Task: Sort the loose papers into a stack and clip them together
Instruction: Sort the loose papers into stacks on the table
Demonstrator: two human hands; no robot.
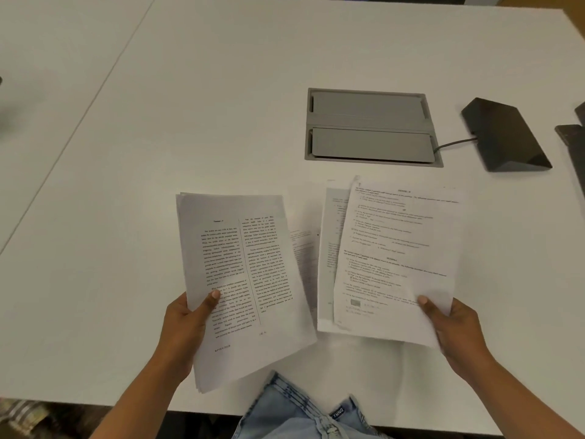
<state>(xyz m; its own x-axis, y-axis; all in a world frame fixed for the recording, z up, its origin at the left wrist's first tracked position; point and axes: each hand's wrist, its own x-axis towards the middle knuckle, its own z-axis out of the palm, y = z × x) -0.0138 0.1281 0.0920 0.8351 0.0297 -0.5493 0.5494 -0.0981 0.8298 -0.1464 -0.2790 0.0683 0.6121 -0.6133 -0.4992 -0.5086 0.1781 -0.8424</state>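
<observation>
Your left hand is gripping a bundle of papers above the white desk, thumb pressing on the top page, while your right hand is pinching a few loose sheets. Beyond them a grey cable hatch is sitting flush, a black wedge-shaped device lying beside it, cord trailing in

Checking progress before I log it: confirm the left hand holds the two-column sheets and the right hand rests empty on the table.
Wrong on the right hand: the head view shows it gripping the question sheets. The left hand does hold the two-column sheets.
</observation>
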